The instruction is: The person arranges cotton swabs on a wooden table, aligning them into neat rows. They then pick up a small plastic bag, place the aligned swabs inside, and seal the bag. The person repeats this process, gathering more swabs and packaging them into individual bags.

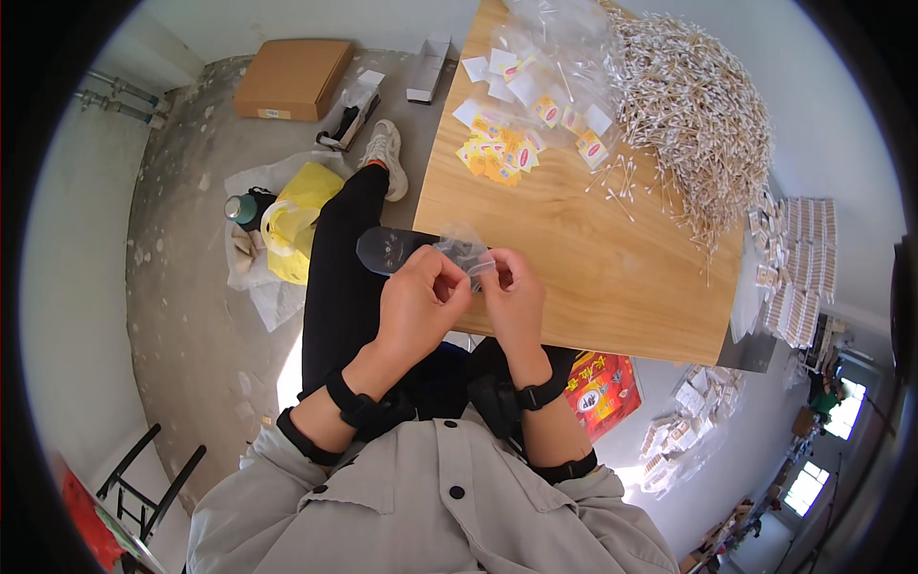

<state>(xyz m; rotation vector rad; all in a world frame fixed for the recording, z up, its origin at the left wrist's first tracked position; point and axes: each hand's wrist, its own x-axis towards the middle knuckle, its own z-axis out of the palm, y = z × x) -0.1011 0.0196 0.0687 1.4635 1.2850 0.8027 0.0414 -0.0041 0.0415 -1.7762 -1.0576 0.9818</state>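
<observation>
A small clear plastic bag (pixel 463 246) is pinched between my two hands at the table's near left edge. My left hand (pixel 418 298) is closed, thumb and forefinger pressed together at the bag's near side. On the other side, my right hand (pixel 514 295) grips the bag's edge with bent fingers. Behind my left hand lies a dark, flat, rounded thing (pixel 384 251) with small pale marks; its kind is unclear. Farther back on the wooden table (pixel 583 277) are yellow and white printed cards (pixel 499 153) in a loose heap.
A big pile of cotton swabs (pixel 693 115) covers the table's far right, beside clear plastic bags (pixel 564 43). Bundled packs (pixel 803 273) stand beyond the right edge. On the floor at left are a cardboard box (pixel 292 78), a yellow bag (pixel 296 225) and a bottle (pixel 245 209).
</observation>
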